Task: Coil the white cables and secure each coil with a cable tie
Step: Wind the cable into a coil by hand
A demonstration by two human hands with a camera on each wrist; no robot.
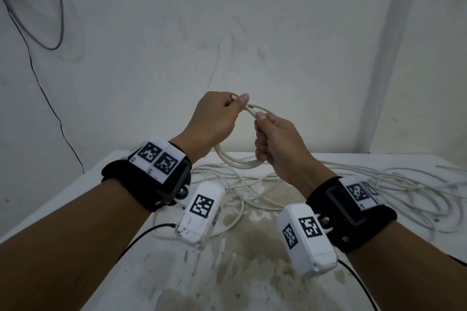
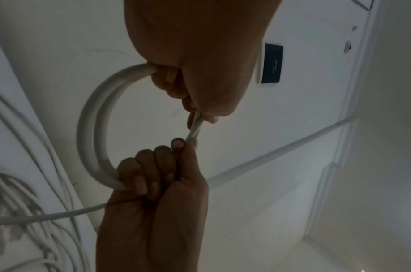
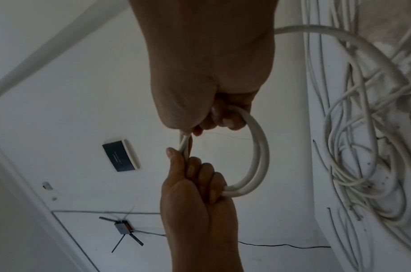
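Both hands hold up a small coil of white cable (image 1: 238, 161) above the far edge of the table. It has two or three turns. My left hand (image 1: 222, 113) grips the coil's top left, thumb pressed on the strands. My right hand (image 1: 271, 139) has its fingers curled round the right side, thumb tip up at the top. In the left wrist view the coil (image 2: 90, 128) arcs between the left hand (image 2: 195, 73) and the right hand (image 2: 153, 184). The right wrist view shows the same coil (image 3: 260, 156); a tail (image 3: 339, 36) runs from it down to the table.
A tangle of loose white cables (image 1: 353, 184) spreads over the back and right of the stained white table (image 1: 227, 272). A thin black wire (image 1: 45, 98) hangs down the wall at the left. Black leads trail from both wrist cameras.
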